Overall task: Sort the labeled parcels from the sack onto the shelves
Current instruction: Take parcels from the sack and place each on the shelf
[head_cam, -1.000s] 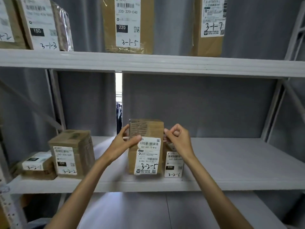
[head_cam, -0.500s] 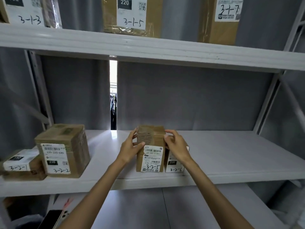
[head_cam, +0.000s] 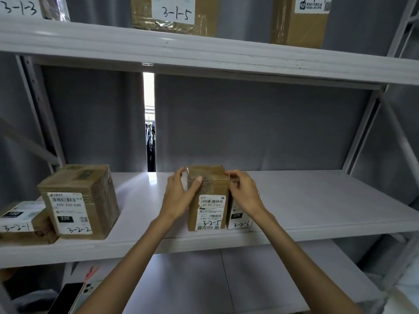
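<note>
Left of the tall brown cardboard parcel marked 3-2-5 (head_cam: 208,198) on the white middle shelf (head_cam: 317,211), your left hand (head_cam: 179,196) curls its grip round that side. Just right, your right hand (head_cam: 243,192) pinches its top corner. Square it against the smaller parcel marked 3-2-6 (head_cam: 239,219), labels forward, before releasing.

The brown 3-2-5 parcel (head_cam: 207,198) stood upright on the middle shelf (head_cam: 317,200), touching the shorter 3-2-6 parcel (head_cam: 238,219) on its right.
</note>
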